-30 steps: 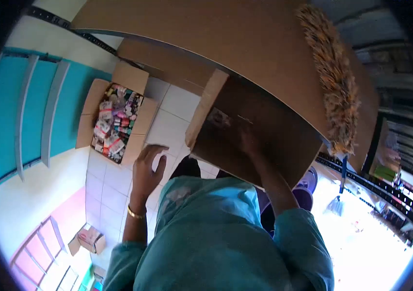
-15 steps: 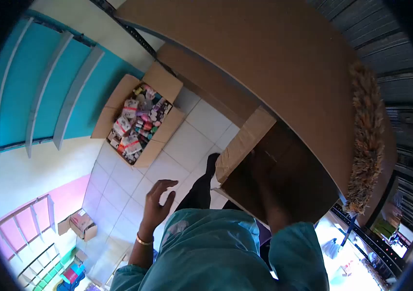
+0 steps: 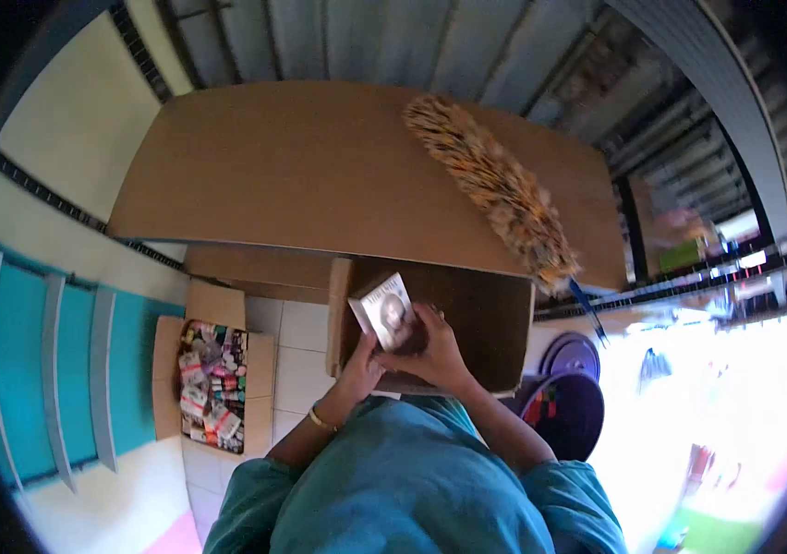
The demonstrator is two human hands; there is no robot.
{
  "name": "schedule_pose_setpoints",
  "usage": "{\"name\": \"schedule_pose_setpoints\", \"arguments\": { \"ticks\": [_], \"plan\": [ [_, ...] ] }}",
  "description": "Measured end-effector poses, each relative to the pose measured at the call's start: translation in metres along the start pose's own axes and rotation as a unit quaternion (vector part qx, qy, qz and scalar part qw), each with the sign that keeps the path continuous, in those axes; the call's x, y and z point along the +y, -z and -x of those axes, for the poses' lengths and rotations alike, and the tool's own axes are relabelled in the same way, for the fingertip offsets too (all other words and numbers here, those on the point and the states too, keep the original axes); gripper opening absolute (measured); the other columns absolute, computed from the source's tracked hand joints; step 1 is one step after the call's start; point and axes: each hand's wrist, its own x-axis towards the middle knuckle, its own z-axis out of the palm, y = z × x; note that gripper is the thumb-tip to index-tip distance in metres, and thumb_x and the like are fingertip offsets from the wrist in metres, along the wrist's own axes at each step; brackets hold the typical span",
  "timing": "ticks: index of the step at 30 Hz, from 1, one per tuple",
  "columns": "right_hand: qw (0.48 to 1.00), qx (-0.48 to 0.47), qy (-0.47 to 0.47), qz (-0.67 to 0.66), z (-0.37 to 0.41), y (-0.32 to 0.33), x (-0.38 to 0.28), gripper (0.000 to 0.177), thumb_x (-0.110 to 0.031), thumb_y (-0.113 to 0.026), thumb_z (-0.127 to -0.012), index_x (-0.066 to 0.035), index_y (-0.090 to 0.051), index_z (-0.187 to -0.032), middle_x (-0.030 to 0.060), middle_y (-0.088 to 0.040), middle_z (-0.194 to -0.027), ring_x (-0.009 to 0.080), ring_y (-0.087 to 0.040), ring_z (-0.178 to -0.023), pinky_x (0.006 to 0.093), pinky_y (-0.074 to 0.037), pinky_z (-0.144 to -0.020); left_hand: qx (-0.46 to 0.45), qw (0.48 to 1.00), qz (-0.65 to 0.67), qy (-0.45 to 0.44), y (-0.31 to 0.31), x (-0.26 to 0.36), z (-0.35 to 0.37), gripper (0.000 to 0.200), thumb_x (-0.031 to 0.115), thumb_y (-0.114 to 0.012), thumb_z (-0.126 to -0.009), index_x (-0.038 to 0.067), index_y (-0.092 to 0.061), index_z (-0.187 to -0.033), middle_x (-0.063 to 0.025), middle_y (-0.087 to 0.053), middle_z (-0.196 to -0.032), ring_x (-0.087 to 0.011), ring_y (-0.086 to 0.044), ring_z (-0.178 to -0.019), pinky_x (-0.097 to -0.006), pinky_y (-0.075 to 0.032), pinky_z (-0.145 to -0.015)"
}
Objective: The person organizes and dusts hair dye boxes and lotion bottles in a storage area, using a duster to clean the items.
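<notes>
A small white box [image 3: 386, 311] with a dark picture on its face is held up in front of me, tilted. My right hand [image 3: 432, 353] grips it from the right side, fingers behind its edge. My left hand [image 3: 359, 371] touches its lower edge, with the fingers closed against it. Behind and below the small box is an open cardboard box [image 3: 481, 319], dark inside; its contents cannot be made out. A gold bangle [image 3: 321, 419] sits on my left wrist.
A large cardboard sheet or box [image 3: 273, 166] spans the front, with a feathery duster [image 3: 495, 189] on it. An open carton [image 3: 260, 379] full of small items stands on the floor at left. At right is a dark round bin [image 3: 578, 417].
My right hand has come up out of the open cardboard box with the small white box. My left hand has moved in from the left to meet it. The view has turned.
</notes>
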Motion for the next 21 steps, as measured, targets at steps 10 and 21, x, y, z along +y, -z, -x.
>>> {"name": "schedule_pose_setpoints", "arguments": {
  "ticks": [10, 21],
  "plan": [
    [0.829, 0.219, -0.051, 0.513, -0.037, 0.144, 0.072, 0.072, -0.051, -0.062, -0.072, -0.017, -0.037, -0.13, 0.0185, -0.039, -0.125, 0.0386, -0.032, -0.117, 0.05, -0.026, -0.095, -0.15, 0.979, 0.127, -0.055, -0.03, 0.042, -0.039, 0.072, 0.062, -0.026, -0.084, 0.01, -0.025, -0.134, -0.0193, -0.034, -0.131, -0.0355, -0.04, -0.117, -0.0513, -0.035, -0.094],
    [0.972, 0.191, -0.093, 0.098, 0.022, 0.114, 0.066, 0.05, 0.002, -0.046, -0.081, -0.013, -0.039, -0.128, 0.0184, -0.054, -0.105, 0.0242, -0.057, -0.078, 0.0334, -0.049, -0.065, -0.111, 0.981, 0.126, -0.094, -0.029, 0.073, -0.047, 0.07, 0.06, -0.029, -0.084, 0.01, -0.026, -0.133, -0.0198, -0.031, -0.134, -0.037, -0.032, -0.122, -0.0548, -0.03, -0.098]
  ]
}}
